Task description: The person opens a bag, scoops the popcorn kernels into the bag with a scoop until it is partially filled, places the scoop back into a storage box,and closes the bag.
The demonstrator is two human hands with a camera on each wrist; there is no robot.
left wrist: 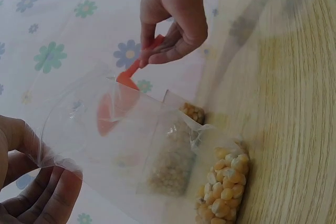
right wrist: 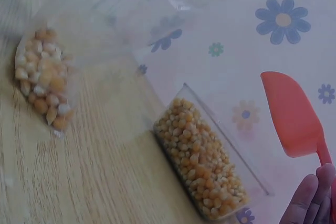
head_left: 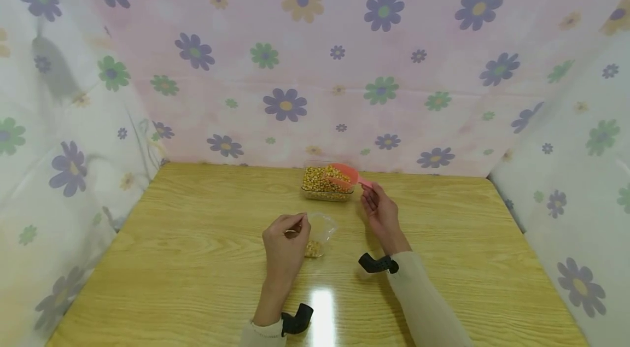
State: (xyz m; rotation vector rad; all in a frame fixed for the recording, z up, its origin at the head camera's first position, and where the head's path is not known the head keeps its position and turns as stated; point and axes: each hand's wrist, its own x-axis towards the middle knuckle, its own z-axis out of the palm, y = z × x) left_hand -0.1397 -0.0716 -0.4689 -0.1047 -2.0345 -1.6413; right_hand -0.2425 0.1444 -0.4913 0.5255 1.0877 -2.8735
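My left hand (head_left: 287, 240) pinches the top edge of a clear plastic bag (left wrist: 131, 150), holding it up. Corn kernels (left wrist: 223, 192) fill the bag's bottom, which rests at the table surface. My right hand (head_left: 383, 216) grips the handle of a red-orange scoop (right wrist: 294, 116). In the head view the scoop's bowl overlaps a clear rectangular container (head_left: 325, 198) full of corn kernels (head_left: 315, 178), and kernels show in the bowl. The right wrist view shows the scoop's underside above the container. Part of the scoop and container appears through the bag in the left wrist view.
A wood-grain table (head_left: 197, 237) lies under everything. Behind it hangs a flower-patterned cloth (head_left: 236, 74), with more cloth along both sides. The container stands near the table's back edge, beyond the bag. Black wrist mounts (head_left: 297, 319) sit on both wrists.
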